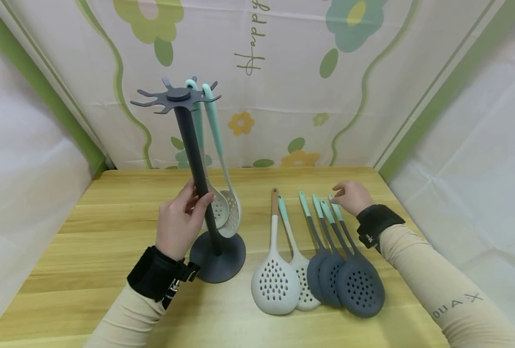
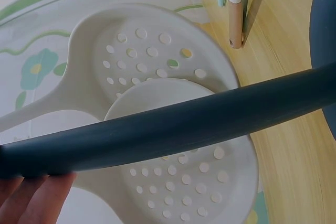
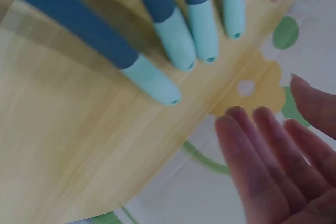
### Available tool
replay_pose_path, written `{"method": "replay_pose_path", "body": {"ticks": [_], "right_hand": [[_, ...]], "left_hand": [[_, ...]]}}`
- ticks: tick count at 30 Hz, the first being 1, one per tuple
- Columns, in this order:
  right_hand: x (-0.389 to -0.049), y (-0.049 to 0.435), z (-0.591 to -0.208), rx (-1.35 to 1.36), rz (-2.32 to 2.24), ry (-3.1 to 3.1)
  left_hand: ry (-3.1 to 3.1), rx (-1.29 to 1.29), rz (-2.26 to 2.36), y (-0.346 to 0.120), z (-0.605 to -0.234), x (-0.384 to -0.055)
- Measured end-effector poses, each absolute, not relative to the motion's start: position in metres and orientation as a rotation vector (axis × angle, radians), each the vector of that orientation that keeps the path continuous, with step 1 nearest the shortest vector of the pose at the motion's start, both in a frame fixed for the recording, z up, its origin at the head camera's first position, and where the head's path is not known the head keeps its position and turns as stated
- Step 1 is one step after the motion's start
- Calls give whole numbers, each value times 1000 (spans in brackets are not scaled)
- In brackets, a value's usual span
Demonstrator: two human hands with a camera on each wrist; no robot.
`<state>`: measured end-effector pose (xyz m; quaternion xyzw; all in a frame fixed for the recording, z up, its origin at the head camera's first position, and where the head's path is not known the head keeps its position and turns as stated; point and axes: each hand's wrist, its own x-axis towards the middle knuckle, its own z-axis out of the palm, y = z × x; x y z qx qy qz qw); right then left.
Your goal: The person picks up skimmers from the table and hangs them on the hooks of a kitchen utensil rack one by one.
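My left hand (image 1: 180, 220) grips the pole of a dark utensil stand (image 1: 192, 150), which has a round base and a hooked top. Two pale skimmers (image 1: 233, 215) with mint handles hang from its right side; in the left wrist view their perforated heads (image 2: 152, 51) overlap behind the pole. My right hand (image 1: 354, 198) hovers by the handle ends of several dark skimmers (image 1: 362, 290) lying on the table. The right wrist view shows its fingers (image 3: 262, 156) extended and apart from the mint handles (image 3: 152, 80), holding nothing.
A white skimmer (image 1: 275, 285) with a brown handle end lies right of the stand, overlapping a pale mint-handled skimmer (image 1: 306, 290). The wooden table (image 1: 109, 217) ends at a flowered cloth (image 1: 283, 87), with white cloth walls on both sides.
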<state>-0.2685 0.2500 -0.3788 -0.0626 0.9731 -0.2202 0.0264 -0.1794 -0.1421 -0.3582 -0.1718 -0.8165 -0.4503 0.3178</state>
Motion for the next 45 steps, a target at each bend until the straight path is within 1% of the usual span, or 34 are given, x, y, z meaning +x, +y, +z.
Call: {"method": "replay_pose_path", "body": {"ticks": [8, 16, 32, 45], "right_hand": [[-268, 266, -394, -78, -596, 2844], [-270, 281, -417, 5, -631, 2725], [-254, 275, -413, 31, -643, 2680], [-254, 280, -423, 43, -683, 2604]], "left_hand": [[-2154, -449, -1178, -142, -358, -178], [-2150, -447, -1184, -142, -360, -179], [-2144, -455, -1183, -143, -359, -180], [-2144, -457, -1187, -143, -359, -180]]}}
